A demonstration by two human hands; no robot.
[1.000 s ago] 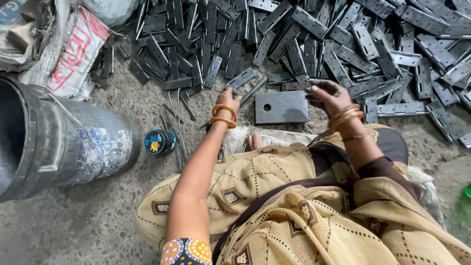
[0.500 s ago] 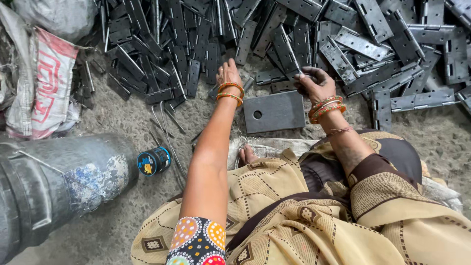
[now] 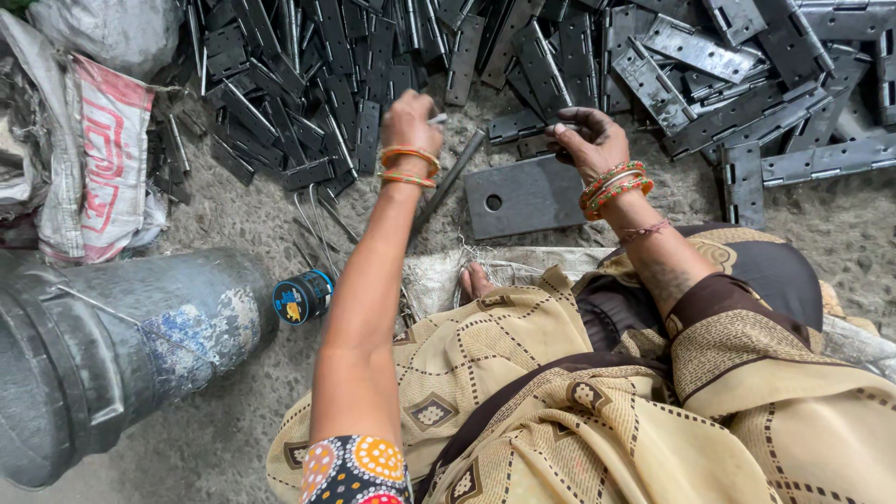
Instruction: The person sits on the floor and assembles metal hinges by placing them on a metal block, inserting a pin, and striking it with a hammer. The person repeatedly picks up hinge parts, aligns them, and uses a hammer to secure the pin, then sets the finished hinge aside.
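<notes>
My left hand reaches forward to the edge of a big heap of dark metal hinge pieces and pinches a thin metal pin. My right hand is closed on a dark hinge piece at the near edge of the heap. Both wrists wear orange bangles. A flat grey steel plate with one round hole lies on the ground just below my right hand. A long dark rod lies slanted between my hands.
More hinge pieces spread across the top and right. A grey metal drum lies on its side at the left, a small blue tin beside it. Printed sacks sit at the upper left. Bent wires lie on the concrete.
My left hand has stretched farther forward into the heap and taken hold of a pin. My right hand has lifted off the plate's edge toward the heap with a hinge piece.
</notes>
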